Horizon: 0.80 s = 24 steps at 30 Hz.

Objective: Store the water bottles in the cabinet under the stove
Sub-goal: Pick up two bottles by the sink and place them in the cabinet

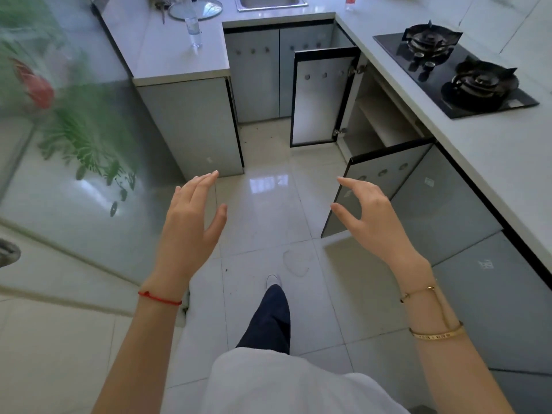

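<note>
Nearest the camera, both hands hang in the air over the floor tiles, holding nothing. The left hand (191, 222) has its fingers (206, 182) straight and spread, thumb apart; the right hand (372, 216) has its fingers loosely bent and apart, thumb and forefinger gaping as if sized for a bottle, but nothing lies between them.

Taking the stove (454, 73) as landmark: directly beneath it the cabinet (376, 121) stands with both doors swung out, the near door (385, 186) just beyond the right hand. What shows of the cabinet's inside holds no bottle.

The water bottle (193, 28) stands upright, long axis vertical, on the tabletop (167, 49) far to the left of the stove, across the corner, just before a glass lid (206, 10). It lies ahead of the fingers, well apart from both hands and on the left hand's side, so the left hand is probably the nearer one to take it. A second small bottle-like thing at the far edge behind the stove is too cut off to name.

By my reading, the fetch comes next: step forward, reach to the bottle, then carry it rightward and down into the cabinet.
</note>
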Tool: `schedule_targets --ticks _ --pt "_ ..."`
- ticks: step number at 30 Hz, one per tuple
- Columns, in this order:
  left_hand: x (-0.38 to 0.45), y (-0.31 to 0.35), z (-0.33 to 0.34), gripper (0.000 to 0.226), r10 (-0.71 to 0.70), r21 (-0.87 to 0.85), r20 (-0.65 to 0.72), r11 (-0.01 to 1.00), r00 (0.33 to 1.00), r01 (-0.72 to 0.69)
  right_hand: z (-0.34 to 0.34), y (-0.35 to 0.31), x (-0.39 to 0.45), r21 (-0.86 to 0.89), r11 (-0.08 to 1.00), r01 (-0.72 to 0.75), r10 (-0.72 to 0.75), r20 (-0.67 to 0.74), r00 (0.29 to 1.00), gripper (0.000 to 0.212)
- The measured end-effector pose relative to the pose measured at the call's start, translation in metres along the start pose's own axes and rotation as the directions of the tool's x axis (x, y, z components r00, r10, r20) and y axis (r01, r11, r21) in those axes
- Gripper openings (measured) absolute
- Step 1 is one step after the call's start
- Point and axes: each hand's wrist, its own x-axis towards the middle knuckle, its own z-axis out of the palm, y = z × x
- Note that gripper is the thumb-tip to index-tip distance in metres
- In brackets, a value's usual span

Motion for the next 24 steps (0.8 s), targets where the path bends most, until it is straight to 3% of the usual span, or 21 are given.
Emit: schedule_targets --ticks 16,24 --pt "0.304 -0.078 0.049 0.052 0.03 0.007 -0.009 1.0 1.0 -0.03 0.033 0.022 0.319 0.002 0.999 0.052 -0.052 -0.021 0.998 0.052" --pt "0.427 -0.112 0.093 0.052 -0.013 0.021 -0.006 1.0 1.0 0.014 0.055 0.07 0.455 0.019 0.998 0.057 -0.057 -0.008 0.998 0.049"
